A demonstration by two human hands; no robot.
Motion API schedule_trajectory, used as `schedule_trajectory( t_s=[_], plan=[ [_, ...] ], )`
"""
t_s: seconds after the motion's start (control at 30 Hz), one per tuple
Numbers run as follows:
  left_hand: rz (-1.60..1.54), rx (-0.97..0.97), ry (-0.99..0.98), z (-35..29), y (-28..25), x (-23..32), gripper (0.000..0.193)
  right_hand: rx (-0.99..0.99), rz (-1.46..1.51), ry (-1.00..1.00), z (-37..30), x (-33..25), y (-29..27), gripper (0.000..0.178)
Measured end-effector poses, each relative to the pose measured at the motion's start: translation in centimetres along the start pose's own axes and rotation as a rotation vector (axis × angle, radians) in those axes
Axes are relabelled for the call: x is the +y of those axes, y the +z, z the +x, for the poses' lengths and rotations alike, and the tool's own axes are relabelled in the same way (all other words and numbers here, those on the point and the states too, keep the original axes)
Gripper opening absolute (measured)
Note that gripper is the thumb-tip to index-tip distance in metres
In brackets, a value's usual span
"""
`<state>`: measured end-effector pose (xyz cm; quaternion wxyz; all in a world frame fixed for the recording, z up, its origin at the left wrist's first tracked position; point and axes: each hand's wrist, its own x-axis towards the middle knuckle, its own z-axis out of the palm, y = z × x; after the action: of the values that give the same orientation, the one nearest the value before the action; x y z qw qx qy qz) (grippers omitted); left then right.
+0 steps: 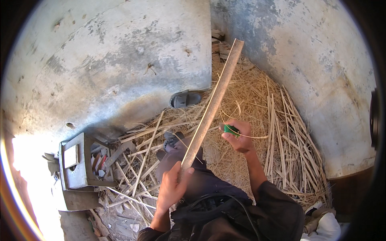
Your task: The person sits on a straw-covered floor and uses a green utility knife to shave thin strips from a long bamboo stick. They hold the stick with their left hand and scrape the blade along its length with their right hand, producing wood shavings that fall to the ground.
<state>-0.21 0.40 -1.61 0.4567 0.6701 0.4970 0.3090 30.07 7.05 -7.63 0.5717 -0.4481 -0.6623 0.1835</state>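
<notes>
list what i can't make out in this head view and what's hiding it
- Head view: the full shape of the green object, partly covered by the right hand's fingers.
- Head view: the near end of the long strip, hidden by the left hand.
- Head view: the box contents, too small and partly blocked by the grey box.
- Head view: the dark round thing, cut off by the right rim.

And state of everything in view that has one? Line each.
Long strip: tilted, held near its lower end
Left hand: closed around the strip
Green object: gripped, partly covered
Right hand: closed around it
Dark sandal: unworn
Pale strips: loose, heaped
Box: open-sided, things inside
</notes>
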Motion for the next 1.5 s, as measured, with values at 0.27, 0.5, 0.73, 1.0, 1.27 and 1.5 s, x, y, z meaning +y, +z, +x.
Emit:
schedule_trajectory(
  t_s=[0.27,0.5,0.73,1.0,1.27,1.5],
  plan=[
    [0.052,-0.024,0.005,-0.4,0.2,0.2,0.029,0.037,-0.023,-0.017,2.0,-2.4,0.0,0.028],
    [0.091,-0.039,0.002,-1.1,0.1,1.1,0.027,0.109,-0.063,-0.023,2.3,-0.9,-0.4,0.027],
    [0.099,-0.052,-0.044,-1.8,-0.2,1.6,0.026,0.048,-0.124,-0.035,2.8,-1.4,-1.4,0.025],
    [0.083,-0.143,-0.095,-3.5,-0.7,0.9,0.028,0.391,-0.136,-0.030,4.1,3.8,-4.2,0.036],
    [0.212,-0.178,-0.008,-4.3,-1.0,-0.2,0.031,0.312,0.137,0.343,1.5,7.5,-5.7,0.044],
    [0.126,-0.047,-0.184,-2.8,-0.5,1.4,0.028,0.126,0.420,0.393,1.1,2.6,-2.6,0.050]
  ],
)
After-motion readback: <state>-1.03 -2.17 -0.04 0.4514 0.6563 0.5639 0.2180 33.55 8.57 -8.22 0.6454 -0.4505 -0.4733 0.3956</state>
